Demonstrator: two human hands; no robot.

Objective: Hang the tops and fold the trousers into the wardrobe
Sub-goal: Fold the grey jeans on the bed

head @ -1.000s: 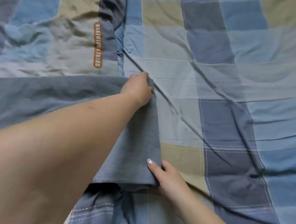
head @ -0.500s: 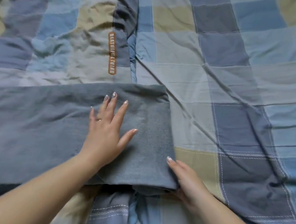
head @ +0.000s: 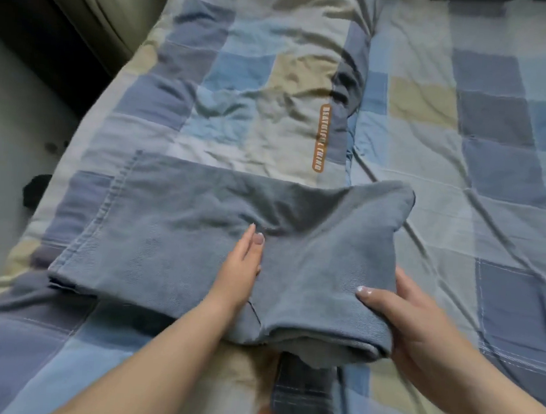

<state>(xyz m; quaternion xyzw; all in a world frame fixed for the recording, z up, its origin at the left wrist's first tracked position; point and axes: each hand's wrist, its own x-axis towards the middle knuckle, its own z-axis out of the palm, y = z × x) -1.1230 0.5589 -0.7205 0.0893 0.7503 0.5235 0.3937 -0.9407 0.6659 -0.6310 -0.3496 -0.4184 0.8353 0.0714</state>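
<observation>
Grey-blue trousers (head: 173, 232) lie across the bed, folded lengthwise, with the right end lifted into a thick fold. My left hand (head: 240, 269) stands on its edge with straight fingers, pressing down into the cloth at the middle. My right hand (head: 399, 316) grips the right-hand end of the trousers, thumb on top and fingers underneath, raising that end above the bed.
The bed is covered with a checked quilt (head: 495, 157) in blue, grey and beige, with an orange lettered label (head: 321, 137). The bed's left edge drops to a pale floor (head: 8, 143), where a dark object (head: 35, 190) lies.
My left hand turned from flat on the cloth to edge-on at the middle. My right hand took hold of the right end and lifted it. The view pulled back and left.
</observation>
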